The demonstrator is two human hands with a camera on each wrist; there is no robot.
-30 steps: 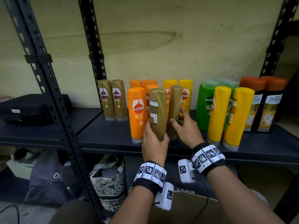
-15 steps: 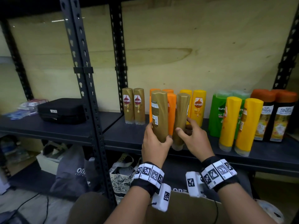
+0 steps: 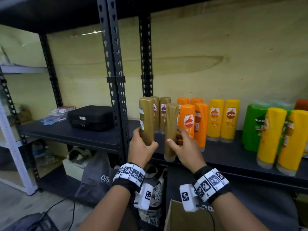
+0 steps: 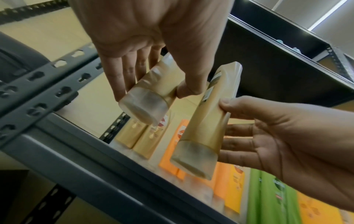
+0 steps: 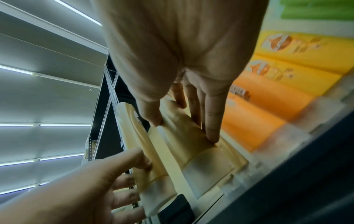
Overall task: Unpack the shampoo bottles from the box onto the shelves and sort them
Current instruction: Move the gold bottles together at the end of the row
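Note:
I hold two gold shampoo bottles, cap down, in front of the dark shelf (image 3: 221,156). My left hand (image 3: 141,147) grips the lower end of one gold bottle (image 3: 146,120) (image 4: 153,92). My right hand (image 3: 182,148) grips the other gold bottle (image 3: 171,129) (image 5: 191,142), a little lower and to the right. Just behind them two gold bottles (image 3: 165,114) stand at the shelf's left end. Orange bottles (image 3: 188,120), yellow bottles (image 3: 223,119), green bottles (image 3: 255,129) and more yellow ones (image 3: 273,135) follow to the right. The cardboard box (image 3: 180,217) is below my right wrist.
A perforated black upright (image 3: 116,80) stands just left of my left hand. A black case (image 3: 91,118) lies on the neighbouring shelf bay to the left. Bags (image 3: 95,177) sit on the floor under the shelf. A brown-capped bottle (image 3: 301,104) shows at the far right.
Both hands have carried their gold bottles leftward, from in front of the orange bottles to in front of the gold pair. The two held bottles now stand slightly apart.

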